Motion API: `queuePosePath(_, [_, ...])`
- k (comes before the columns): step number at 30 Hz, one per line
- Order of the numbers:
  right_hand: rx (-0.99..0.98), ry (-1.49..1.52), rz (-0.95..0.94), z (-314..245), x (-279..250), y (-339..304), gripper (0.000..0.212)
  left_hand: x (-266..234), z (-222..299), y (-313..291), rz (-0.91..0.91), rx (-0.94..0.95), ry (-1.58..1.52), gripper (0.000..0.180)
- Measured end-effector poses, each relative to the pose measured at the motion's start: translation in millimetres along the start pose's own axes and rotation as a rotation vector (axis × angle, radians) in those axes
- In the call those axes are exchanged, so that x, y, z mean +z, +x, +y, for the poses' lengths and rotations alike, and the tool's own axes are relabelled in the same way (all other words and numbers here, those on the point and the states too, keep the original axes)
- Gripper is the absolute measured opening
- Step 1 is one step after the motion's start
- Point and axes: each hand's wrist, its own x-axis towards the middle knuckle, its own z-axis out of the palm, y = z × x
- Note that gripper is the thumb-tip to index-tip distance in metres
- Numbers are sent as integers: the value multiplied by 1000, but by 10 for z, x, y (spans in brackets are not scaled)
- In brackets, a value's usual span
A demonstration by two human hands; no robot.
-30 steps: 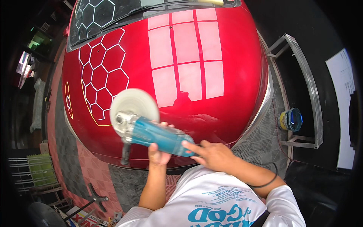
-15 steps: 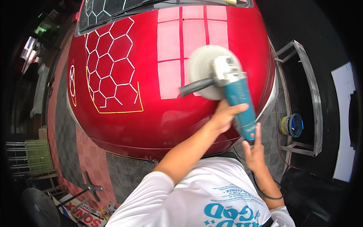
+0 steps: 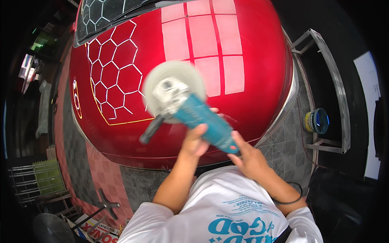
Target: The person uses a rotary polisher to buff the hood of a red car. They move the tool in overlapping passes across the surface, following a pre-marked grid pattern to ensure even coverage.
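Shirt (image 3: 239, 198), white with blue print, is nearest, on the near side of the red hood (image 3: 259, 60). A black cord (image 3: 300, 191) loops by the right forearm (image 3: 279, 190), also short of the hood. The right hand (image 3: 252, 161) grips the tail of the blue polisher (image 3: 206, 121) near the hood's front edge; the left hand (image 3: 195, 141) is wrapped around its body, over the hood. The polisher slants above the hood's near middle, its pale round pad (image 3: 174, 75) blurred; whether pad and hood touch, I cannot tell. Its side handle (image 3: 150, 131) points toward the hood's left front. White tape (image 3: 118, 77) makes hexagons on the hood's left part, yellow tape (image 3: 131, 122) along their near edge. A bucket (image 3: 320, 120) and metal frame (image 3: 338, 85) stand right of the hood. The windshield (image 3: 95, 20) rises at the hood's far end.
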Motion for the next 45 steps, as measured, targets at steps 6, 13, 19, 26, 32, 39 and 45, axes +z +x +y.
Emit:
queuePosePath(6, [-216, -111, -173, -791, 605, 656, 86, -704, 916, -492, 57, 280, -24, 89])
queuePosePath(13, [49, 102, -94, -512, 410, 261, 94, -353, 624, -88, -24, 4, 61, 92])
queuePosePath(19, [528, 250, 363, -12, 133, -559, 94, 603, -543, 579, -182, -217, 88, 54])
queuePosePath(26, [529, 236, 428, 101, 359, -822, 93, 597, -780, 549, -234, -346, 209, 60])
queuePosePath(32, [335, 86, 114, -286, 394, -457, 98, -65, -59, -92, -140, -226, 12, 71])
queuePosePath(39, [-8, -58, -130, -841, 645, 366, 102, -701, 842, -500, -37, 127, 9, 97])
queuePosePath(45, [18, 18, -148, -705, 564, 231, 104, -565, 625, -518, -51, 55, -24, 94])
